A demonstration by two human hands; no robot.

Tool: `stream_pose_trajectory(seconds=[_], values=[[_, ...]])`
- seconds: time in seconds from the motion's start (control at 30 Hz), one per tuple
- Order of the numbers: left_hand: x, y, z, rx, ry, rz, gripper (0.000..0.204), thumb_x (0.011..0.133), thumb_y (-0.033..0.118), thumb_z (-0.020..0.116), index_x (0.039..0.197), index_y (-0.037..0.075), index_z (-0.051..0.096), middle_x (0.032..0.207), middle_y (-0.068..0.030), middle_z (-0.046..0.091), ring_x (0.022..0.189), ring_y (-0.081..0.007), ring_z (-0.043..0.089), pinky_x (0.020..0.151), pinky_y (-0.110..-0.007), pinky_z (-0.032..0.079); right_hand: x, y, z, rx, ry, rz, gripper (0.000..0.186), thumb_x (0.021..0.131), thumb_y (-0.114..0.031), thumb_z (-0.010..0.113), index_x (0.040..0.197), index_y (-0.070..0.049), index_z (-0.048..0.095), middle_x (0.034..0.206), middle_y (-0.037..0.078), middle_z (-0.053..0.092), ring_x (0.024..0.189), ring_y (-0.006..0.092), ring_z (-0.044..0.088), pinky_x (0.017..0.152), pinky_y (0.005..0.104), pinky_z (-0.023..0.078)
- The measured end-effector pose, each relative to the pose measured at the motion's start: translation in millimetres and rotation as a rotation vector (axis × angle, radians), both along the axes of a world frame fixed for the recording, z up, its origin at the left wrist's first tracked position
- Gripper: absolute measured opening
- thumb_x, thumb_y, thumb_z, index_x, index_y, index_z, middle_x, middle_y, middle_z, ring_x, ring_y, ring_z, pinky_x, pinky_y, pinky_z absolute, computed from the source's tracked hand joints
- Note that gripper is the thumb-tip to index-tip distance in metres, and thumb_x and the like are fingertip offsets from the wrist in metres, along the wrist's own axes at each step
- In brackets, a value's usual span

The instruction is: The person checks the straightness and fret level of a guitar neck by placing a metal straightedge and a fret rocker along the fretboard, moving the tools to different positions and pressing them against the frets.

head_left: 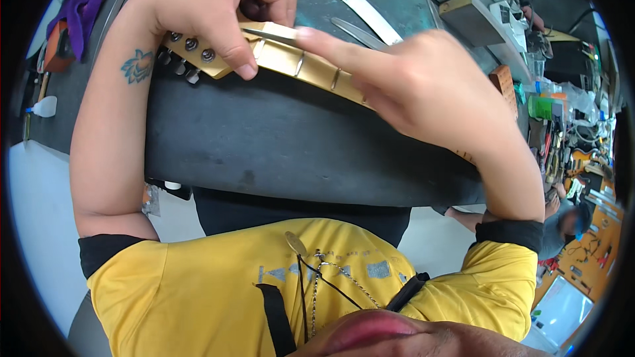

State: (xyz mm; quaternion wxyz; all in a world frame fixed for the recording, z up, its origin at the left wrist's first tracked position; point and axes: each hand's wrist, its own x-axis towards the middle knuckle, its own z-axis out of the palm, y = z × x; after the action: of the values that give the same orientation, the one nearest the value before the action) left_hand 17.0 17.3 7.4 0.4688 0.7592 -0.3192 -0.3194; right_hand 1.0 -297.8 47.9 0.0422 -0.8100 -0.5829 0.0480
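Note:
A pale wooden guitar neck (283, 61) with metal frets lies across the dark bench top (297, 145), its headstock (213, 70) and metal tuning pegs (192, 77) toward the left. My left hand (205, 3) is closed over the neck where it meets the headstock, thumb pressed on the near side and the other fingers curled beyond. A thin metal file (281, 37) lies along the far side of the neck by the first frets. My right hand (417, 82) grips it, index finger stretched along its top. The curled right fingers are partly hidden.
Past the neck lie a pale ruler-like strip (372, 16) and a grey pointed metal tool (357, 32). A purple cloth (83, 10) and a small white bottle (45, 106) are at left. Wooden block (504, 86) and cluttered bench at right; another person (559, 235) is beyond.

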Motion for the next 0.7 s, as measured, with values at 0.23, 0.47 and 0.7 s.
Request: stream_pose_trajectory(seconds=[0.23,0.47,0.7], values=[[-5,-8,-1,0.007,-0.114,0.08,0.049,0.053,0.014,0.103,0.093,-0.001,0.081,0.107,-0.0067,0.072,0.096,-0.0189,0.07,0.086,-0.032,0.056,1,-4,-1,-0.007,0.028,0.003,0.082,0.088,-0.009,0.078,0.165,-0.03,0.057,0.065,0.009,0.064,0.056,0.0348,0.065,0.056,0.0453,0.052],[-10,-4,-6,-0.02,-0.132,0.097,0.048,0.052,0.014,0.103,0.092,-0.001,0.081,0.105,-0.0067,0.072,0.096,-0.0191,0.07,0.086,-0.032,0.056,-1,8,-5,0.039,-0.054,0.038,0.079,0.088,-0.012,0.079,0.163,-0.029,0.059,0.066,0.009,0.065,0.056,0.0329,0.066,0.055,0.0445,0.053],[-4,-1,-8,0.002,-0.202,0.039,0.048,0.052,0.018,0.102,0.09,-0.001,0.08,0.106,-0.0069,0.072,0.096,-0.0205,0.07,0.087,-0.034,0.055,-1,25,-4,0.016,-0.092,0.017,0.081,0.087,-0.011,0.079,0.162,-0.033,0.06,0.064,0.009,0.062,0.056,0.0338,0.066,0.055,0.0458,0.052]])
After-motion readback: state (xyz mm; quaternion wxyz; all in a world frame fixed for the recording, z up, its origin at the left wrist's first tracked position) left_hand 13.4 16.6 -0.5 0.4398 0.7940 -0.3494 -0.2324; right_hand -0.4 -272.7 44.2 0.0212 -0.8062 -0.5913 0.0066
